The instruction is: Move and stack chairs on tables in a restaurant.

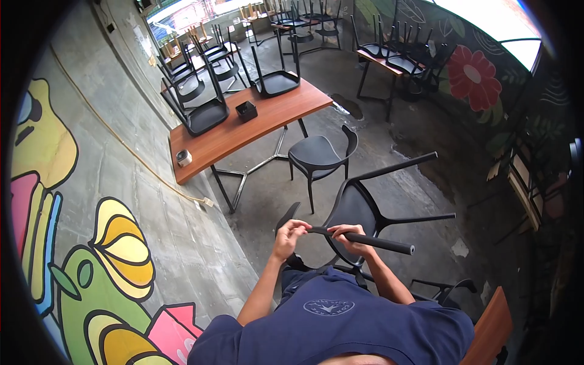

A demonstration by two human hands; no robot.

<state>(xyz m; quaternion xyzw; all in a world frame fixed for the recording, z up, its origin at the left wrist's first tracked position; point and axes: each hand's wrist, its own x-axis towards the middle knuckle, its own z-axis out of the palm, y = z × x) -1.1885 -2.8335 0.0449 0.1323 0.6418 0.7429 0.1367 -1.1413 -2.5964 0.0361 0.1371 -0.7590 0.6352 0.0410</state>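
Observation:
A black plastic chair (353, 207) is tipped over in front of my body, its legs pointing to the right and its curved backrest (288, 216) to the left. My right hand (351, 238) wraps around the chair's nearest leg (383, 243), close to where it meets the seat. Just left of it, the fingertips of my left hand (288, 239) pinch the same part of the frame. The part of the chair nearest me is partly hidden by my hands and dark blue shirt.
An upright black chair (315, 153) stands beyond, beside a wooden table (273, 109) carrying upturned chairs (207, 116), a black box (247, 111) and a small white object (184, 158). A painted concrete wall (182, 228) runs along the left. Another wooden tabletop (495, 326) is close at right.

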